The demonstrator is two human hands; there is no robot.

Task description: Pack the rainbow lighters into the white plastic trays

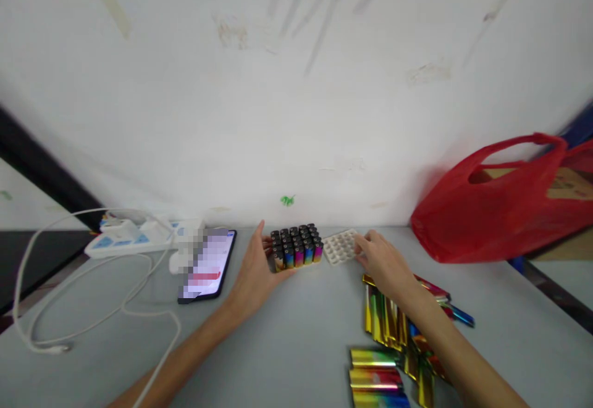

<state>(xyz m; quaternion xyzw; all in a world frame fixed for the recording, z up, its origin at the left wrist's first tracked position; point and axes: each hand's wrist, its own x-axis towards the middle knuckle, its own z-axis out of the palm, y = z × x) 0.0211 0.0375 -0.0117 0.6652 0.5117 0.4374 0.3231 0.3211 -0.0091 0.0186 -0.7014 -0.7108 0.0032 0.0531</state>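
A tight block of lighter-like cylinders [296,249] stands upright, with black tops and shiny multicoloured bodies. Around its left front corner wraps my left hand [259,266], thumb along the front base and fingers at the left side, one finger raised. Just right of the block lies a white tray [341,246] with rows of round hollows, slightly tilted in direction. My right hand [377,260] pinches that tray's right edge. Below my right forearm spreads a loose pile of shiny foil-like coloured pieces [382,315], partly hidden by the arm.
On the left are a phone [210,266], a white power strip [130,238] and a looping white cable [125,309]. A red plastic bag [491,210] with cardboard inside stands at the right. More shiny pieces [375,377] lie at the front. A white wall [296,118] closes the back.
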